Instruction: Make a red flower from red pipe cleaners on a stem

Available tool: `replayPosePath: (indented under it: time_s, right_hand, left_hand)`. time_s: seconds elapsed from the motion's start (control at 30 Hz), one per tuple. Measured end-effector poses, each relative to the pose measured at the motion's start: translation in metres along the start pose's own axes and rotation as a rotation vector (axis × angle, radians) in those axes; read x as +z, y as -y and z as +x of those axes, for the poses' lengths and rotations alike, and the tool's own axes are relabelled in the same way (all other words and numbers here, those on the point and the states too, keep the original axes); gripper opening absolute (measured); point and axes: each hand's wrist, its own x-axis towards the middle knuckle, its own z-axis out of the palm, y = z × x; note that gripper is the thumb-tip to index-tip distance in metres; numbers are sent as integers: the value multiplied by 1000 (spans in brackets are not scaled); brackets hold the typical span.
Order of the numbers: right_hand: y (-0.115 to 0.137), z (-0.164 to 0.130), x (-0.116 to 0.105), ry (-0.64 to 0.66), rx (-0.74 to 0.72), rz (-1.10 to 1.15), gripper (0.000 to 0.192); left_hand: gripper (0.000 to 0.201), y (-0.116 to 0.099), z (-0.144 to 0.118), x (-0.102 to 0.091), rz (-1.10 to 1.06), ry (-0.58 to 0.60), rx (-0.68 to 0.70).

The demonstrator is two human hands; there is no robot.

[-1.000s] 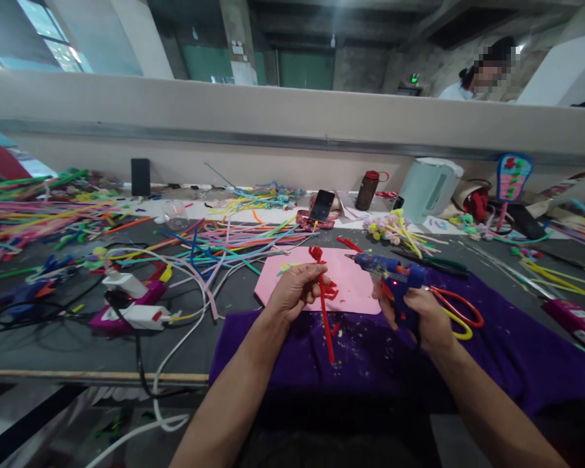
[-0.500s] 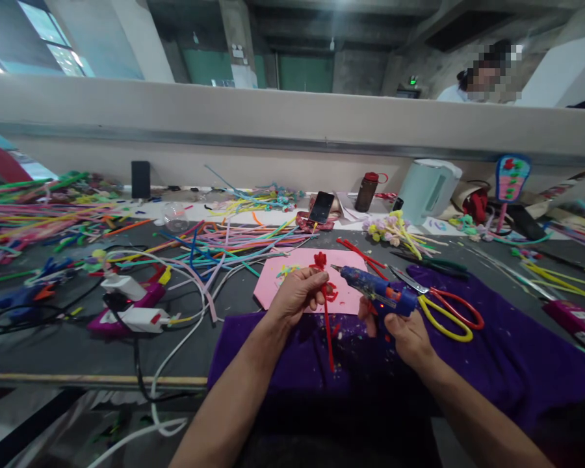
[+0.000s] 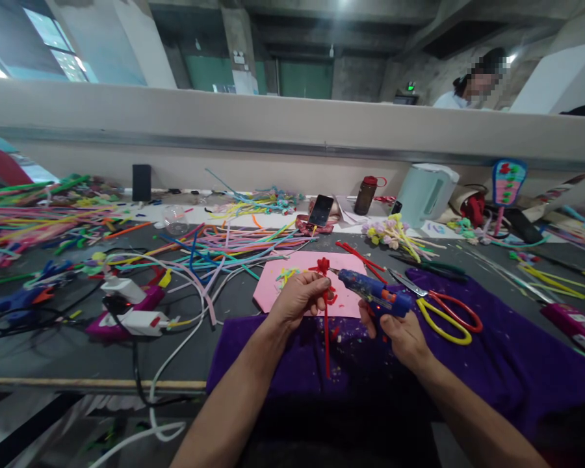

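Between the fingertips of my left hand (image 3: 302, 296) is a red pipe-cleaner flower (image 3: 323, 265), its long red stem hanging down over the purple cloth (image 3: 283, 354). My right hand (image 3: 402, 331) is wrapped round a blue glue gun (image 3: 370, 290), its nozzle pointing left at the flower, close to the petals; whether they touch I cannot tell. Beneath both lies a pink board (image 3: 268, 292) with small red and yellow-green scraps. Scissors (image 3: 448, 315) with red and yellow handles rest on the cloth to the right of my right hand.
Loose pipe cleaners (image 3: 214, 240) spread across the table's left and middle. A power strip (image 3: 141, 320) with plugs and cables sits left, near another glue gun (image 3: 26, 296). Behind stand a phone (image 3: 320, 210), a bottle (image 3: 365, 195) and a kettle (image 3: 426, 195). A person (image 3: 472, 84) is beyond the partition.
The glue gun has shifted slightly left, its nozzle now nearer the flower. The red stem hangs a little straighter, and the flower has turned slightly in my left fingers.
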Motion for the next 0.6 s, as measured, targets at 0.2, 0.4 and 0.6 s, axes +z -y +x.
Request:
replayPosePath:
  time_s: [0.2,0.4,0.6]
  right_hand:
    - [-1,0,0,10,-10,20,36]
    - [-3,1,-1,22,2,-35,36]
    - [-5,2,-1,22,7,-63,35]
  left_hand:
    - [29,-2,-1,1,18,7,-13]
    - [28,-3,-1,1,13,5,-11]
    - [29,-2,-2,1,37,16,3]
